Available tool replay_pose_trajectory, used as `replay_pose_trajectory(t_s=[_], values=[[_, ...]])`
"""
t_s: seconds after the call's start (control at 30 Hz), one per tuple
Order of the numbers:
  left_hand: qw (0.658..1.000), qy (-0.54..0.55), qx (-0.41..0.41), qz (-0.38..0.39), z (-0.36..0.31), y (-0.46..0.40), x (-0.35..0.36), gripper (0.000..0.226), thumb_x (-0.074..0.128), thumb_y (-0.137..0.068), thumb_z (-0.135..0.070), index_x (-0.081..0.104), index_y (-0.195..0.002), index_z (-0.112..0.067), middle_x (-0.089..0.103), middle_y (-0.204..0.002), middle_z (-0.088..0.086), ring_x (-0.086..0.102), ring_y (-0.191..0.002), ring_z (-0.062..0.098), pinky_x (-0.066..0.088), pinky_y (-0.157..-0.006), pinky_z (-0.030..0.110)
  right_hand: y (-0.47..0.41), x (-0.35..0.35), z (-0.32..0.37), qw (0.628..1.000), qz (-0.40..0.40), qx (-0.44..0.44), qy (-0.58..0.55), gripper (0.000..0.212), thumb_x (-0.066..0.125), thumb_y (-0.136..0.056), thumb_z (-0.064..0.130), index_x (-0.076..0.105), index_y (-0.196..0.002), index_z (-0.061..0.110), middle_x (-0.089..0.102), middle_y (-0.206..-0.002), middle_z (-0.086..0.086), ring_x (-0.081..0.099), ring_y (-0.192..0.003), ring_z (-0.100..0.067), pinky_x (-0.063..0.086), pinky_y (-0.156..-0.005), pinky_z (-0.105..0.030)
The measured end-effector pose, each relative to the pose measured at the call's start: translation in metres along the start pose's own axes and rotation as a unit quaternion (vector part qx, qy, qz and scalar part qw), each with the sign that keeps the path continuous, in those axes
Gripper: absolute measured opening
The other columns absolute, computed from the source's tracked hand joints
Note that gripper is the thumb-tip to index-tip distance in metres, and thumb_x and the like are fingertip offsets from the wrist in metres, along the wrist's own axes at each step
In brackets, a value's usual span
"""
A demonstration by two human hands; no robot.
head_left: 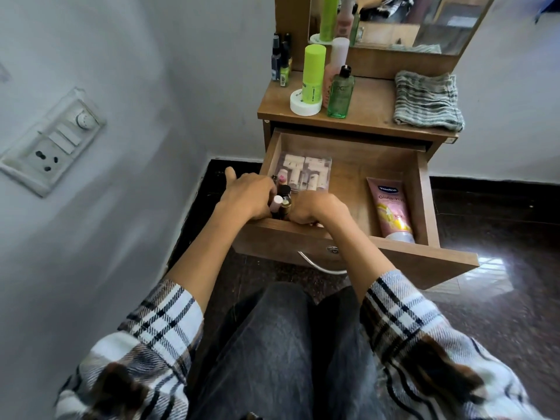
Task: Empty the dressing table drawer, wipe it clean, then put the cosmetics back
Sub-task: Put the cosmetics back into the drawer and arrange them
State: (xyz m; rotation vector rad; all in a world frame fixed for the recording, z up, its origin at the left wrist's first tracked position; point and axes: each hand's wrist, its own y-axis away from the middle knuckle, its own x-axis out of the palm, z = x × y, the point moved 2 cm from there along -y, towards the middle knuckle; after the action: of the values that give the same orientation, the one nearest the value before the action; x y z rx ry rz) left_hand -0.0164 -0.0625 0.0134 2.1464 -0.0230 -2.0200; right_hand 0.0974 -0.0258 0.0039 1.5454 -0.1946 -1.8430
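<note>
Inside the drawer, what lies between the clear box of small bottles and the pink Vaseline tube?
Nothing: the head view shows bare wooden drawer floor between the clear box and the Vaseline tube.

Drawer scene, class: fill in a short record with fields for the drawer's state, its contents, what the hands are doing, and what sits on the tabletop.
drawer: pulled open
contents: clear box of small tubes; pink Vaseline tube
left hand: grips small bottles
right hand: grips the same cluster
tabletop: green bottle, lime canister, striped cloth
</note>
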Motion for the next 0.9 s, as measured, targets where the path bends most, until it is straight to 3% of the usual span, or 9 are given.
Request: replay_pose_trajectory(t_s=[0.1, 0.3, 0.47, 0.67, 0.77, 0.9], values=[[1.000, 0.011, -0.005, 0.006, 0.002, -0.001, -0.001, 0.016, 0.062, -0.082, -0.020, 0.057, -0.071, -0.029, 0.053, -0.074, -0.003, 0.049, -0.084, 0.020, 0.023, -0.084, 0.041, -0.007, 0.003, 0.005, 0.999, -0.042, 0.001, -0.011, 0.040, 0.056, -0.090, 0.030, 0.054, -0.122, 0.004, 0.061, -0.121, -0.012, 0.060, -0.106, -0.027, 0.042, -0.071, -0.028], [0.999, 0.004, -0.001, 0.037, 0.003, -0.004, 0.000, 0.014, 0.058, -0.083, -0.021, 0.060, -0.071, -0.026, 0.049, -0.066, -0.003, 0.047, -0.081, 0.021, 0.018, -0.077, 0.039, -0.016, 0.011, 0.007, 0.992, -0.098, 0.012, -0.077, 0.044, 0.063, -0.086, 0.026, 0.051, -0.124, 0.005, 0.058, -0.123, -0.014, 0.057, -0.111, -0.030, 0.042, -0.074, -0.030], [0.997, 0.024, 0.012, 0.077, 0.001, -0.006, 0.003, 0.015, 0.056, -0.085, -0.017, 0.068, -0.094, -0.015, 0.062, -0.093, 0.009, 0.051, -0.091, 0.025, 0.033, -0.079, 0.038, -0.020, 0.014, 0.006, 0.990, -0.111, 0.002, -0.086, 0.041, 0.060, -0.087, 0.022, 0.051, -0.123, 0.004, 0.057, -0.123, -0.016, 0.057, -0.110, -0.030, 0.040, -0.072, -0.029], [0.996, 0.062, 0.031, 0.050, 0.005, -0.006, 0.007, 0.017, 0.062, -0.084, -0.026, 0.067, -0.098, -0.018, 0.065, -0.101, 0.006, 0.058, -0.096, 0.025, 0.035, -0.078, 0.036, -0.021, 0.019, 0.004, 0.987, -0.137, 0.002, -0.082, 0.043, 0.061, -0.087, 0.025, 0.051, -0.120, -0.001, 0.058, -0.118, -0.018, 0.059, -0.107, -0.032, 0.039, -0.069, -0.028], [0.997, 0.064, 0.033, 0.033, 0.008, -0.005, 0.009, 0.013, 0.064, -0.084, -0.028, 0.067, -0.095, -0.022, 0.065, -0.101, 0.002, 0.057, -0.096, 0.022, 0.025, -0.073, 0.033, -0.021, 0.021, 0.004, 0.983, -0.153, 0.011, -0.103, 0.040, 0.062, -0.087, 0.023, 0.052, -0.118, 0.000, 0.060, -0.116, -0.018, 0.060, -0.106, -0.032, 0.043, -0.070, -0.030], [0.997, 0.070, 0.040, 0.016, 0.009, -0.005, 0.009, 0.010, 0.066, -0.081, -0.026, 0.063, -0.091, -0.028, 0.064, -0.100, -0.002, 0.054, -0.099, 0.022, 0.025, -0.077, 0.035, -0.022, 0.022, 0.005, 0.981, -0.154, 0.011, -0.119, 0.039, 0.066, -0.084, 0.023, 0.055, -0.115, 0.002, 0.062, -0.113, -0.016, 0.061, -0.104, -0.031, 0.042, -0.069, -0.028]])
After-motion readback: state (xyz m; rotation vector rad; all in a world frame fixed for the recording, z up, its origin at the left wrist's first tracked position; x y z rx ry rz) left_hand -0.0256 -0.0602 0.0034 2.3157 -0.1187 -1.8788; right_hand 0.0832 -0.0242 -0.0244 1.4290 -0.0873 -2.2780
